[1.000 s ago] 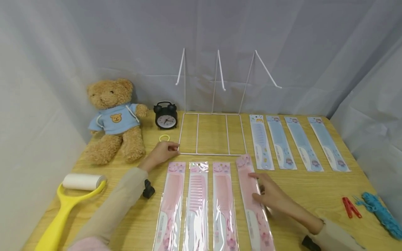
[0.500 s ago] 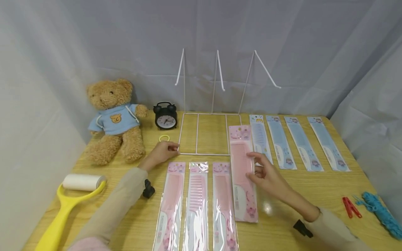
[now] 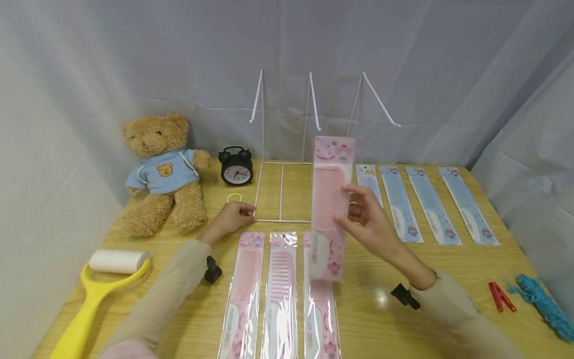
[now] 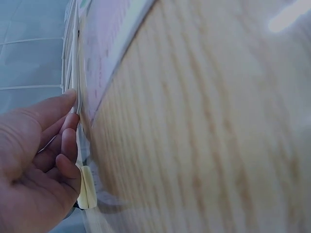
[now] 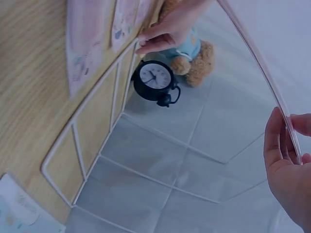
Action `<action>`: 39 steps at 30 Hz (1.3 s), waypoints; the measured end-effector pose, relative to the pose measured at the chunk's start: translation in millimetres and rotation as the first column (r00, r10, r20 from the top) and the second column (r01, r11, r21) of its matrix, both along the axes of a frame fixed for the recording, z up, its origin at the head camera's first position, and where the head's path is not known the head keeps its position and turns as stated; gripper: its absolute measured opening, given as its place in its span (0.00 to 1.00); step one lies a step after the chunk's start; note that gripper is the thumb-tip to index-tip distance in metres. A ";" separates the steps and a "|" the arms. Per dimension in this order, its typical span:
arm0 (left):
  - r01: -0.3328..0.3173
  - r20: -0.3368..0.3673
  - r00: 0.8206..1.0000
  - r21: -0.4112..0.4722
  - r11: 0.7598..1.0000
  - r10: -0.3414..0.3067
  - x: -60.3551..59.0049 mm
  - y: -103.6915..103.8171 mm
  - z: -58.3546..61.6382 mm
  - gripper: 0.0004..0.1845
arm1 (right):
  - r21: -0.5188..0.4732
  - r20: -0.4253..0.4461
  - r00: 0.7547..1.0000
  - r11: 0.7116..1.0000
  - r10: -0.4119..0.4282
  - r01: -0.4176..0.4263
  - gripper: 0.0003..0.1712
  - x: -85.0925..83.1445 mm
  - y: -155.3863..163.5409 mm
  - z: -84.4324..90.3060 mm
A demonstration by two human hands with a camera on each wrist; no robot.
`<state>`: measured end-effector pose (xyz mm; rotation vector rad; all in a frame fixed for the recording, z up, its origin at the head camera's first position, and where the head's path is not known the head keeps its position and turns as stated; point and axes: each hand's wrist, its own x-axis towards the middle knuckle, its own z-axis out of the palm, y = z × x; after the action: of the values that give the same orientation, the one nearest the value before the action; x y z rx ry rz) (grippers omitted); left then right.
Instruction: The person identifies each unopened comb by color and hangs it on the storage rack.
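My right hand (image 3: 369,219) grips a pink comb (image 3: 329,199) in clear packaging by its right edge, raised and upright in front of the rack. In the right wrist view, the packaged comb shows edge-on between thumb and fingers. Its header, with a small hang hole, appears just below the tip of the middle hook (image 3: 315,102). My left hand (image 3: 230,218) pinches the front left corner of the white wire rack (image 3: 281,192); the left wrist view shows thumb and fingertip at the wire. Several packaged pink combs (image 3: 280,279) lie in a row in front, one partly covered by the raised comb.
Several packaged blue combs (image 3: 401,204) lie right of the rack. A teddy bear (image 3: 163,174), a black alarm clock (image 3: 236,169) and a yellow ring (image 3: 234,197) are on the left, with a lint roller (image 3: 89,299) nearer. A red clothespin (image 3: 501,296) and blue yarn (image 3: 544,304) lie at right.
My right hand has lifted the rightmost pink comb off the table, bringing it up and leftward toward the hooks. My left hand has stayed at the rack corner.
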<state>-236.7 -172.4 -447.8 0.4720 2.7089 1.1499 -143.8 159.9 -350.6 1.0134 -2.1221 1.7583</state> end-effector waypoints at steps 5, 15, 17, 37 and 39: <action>0.002 -0.001 1.000 0.000 1.000 -0.002 0.3 -0.1 2.9 0.17 | 0.002 0.003 1.000 1.000 0.015 -0.015 0.33 -6.5 -9.3 9.4; -0.007 0.023 1.000 -0.009 1.000 0.008 -1.3 0.7 4.5 0.17 | 0.006 0.055 0.998 1.000 0.007 -0.007 0.33 -19.6 -18.0 16.0; -0.010 0.027 1.000 -0.005 1.000 0.010 -1.3 0.6 4.8 0.17 | 0.000 0.059 0.998 1.000 0.013 -0.013 0.33 -22.1 -18.9 15.6; -0.021 -0.020 1.000 0.034 0.999 0.022 2.0 -3.0 -3.2 0.16 | 0.018 0.136 0.989 0.999 -0.053 0.051 0.33 -52.0 -23.8 4.7; -0.023 -0.016 1.000 0.032 0.999 0.024 2.9 -2.9 -3.0 0.16 | 0.021 0.144 0.988 0.998 -0.061 0.058 0.33 -55.8 -24.4 4.0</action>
<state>-233.8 -175.2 -450.8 0.4574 2.7210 1.2013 -199.6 135.5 -346.6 0.8402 -2.2313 1.8397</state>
